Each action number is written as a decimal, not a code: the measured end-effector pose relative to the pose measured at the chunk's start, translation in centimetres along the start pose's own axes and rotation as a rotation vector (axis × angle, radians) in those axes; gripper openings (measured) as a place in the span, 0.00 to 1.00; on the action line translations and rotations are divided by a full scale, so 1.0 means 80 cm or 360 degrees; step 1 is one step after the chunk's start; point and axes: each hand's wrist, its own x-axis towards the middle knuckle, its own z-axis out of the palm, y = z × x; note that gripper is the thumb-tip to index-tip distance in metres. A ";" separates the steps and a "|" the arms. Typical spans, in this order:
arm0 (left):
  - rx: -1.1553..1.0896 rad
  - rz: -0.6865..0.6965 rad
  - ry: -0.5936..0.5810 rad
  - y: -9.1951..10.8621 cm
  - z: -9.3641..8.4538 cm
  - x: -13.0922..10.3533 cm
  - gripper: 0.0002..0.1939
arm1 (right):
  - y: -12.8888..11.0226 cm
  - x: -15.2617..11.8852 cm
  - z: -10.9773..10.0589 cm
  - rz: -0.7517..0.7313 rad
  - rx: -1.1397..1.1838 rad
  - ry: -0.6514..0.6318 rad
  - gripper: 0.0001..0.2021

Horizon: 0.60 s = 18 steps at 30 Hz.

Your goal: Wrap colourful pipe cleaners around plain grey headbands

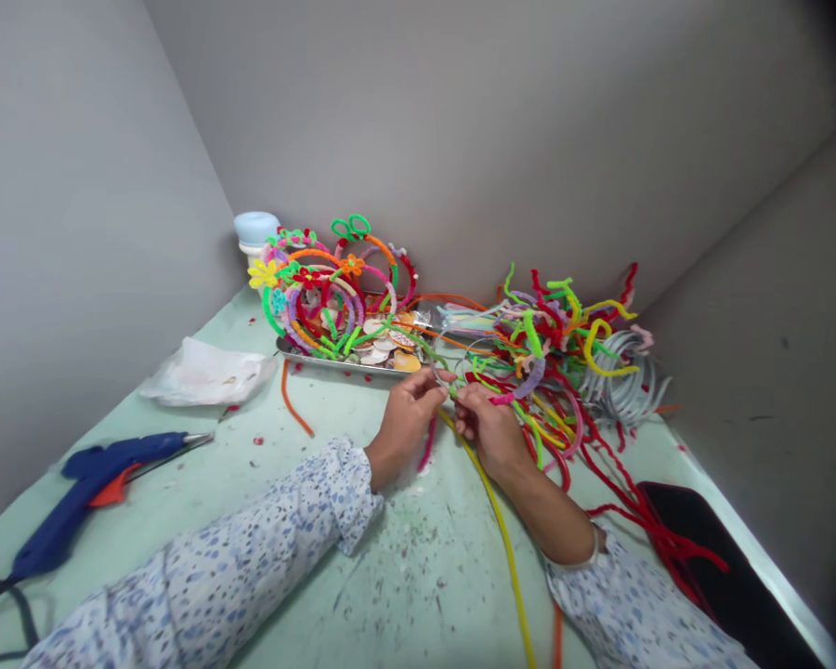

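Observation:
Close together over the middle of the table, my left hand [405, 415] and my right hand [493, 429] both have their fingers pinched. A thin grey headband [437, 346] rises in a curve from my left fingertips. Between the hands shows a bit of green pipe cleaner [452, 391], at the fingertips of my right hand; the exact grip is partly hidden by the fingers. A long yellow pipe cleaner [494, 506] runs from below the hands to the near edge. Under my left hand a short magenta pipe cleaner [428, 446] shows.
Finished-looking fuzzy headbands [355, 279] lie piled on a metal tray [348, 366] with flat round pieces. Bundled pipe cleaners [550, 325] and grey headbands [623, 386] crowd the right. A blue glue gun [104, 474], a plastic bag [202, 373] and a black phone [711, 548] lie around.

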 end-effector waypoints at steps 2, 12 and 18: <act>0.0046 0.0008 0.0004 0.000 0.000 -0.002 0.14 | -0.001 0.000 0.000 0.0005 0.0044 0.0007 0.05; 0.0012 0.0070 0.0041 0.007 0.006 -0.012 0.31 | -0.007 -0.004 0.003 0.0091 0.0279 -0.0164 0.04; -0.0009 0.0162 0.0285 0.009 0.003 -0.006 0.33 | -0.011 -0.006 0.002 0.0124 0.0487 -0.0233 0.04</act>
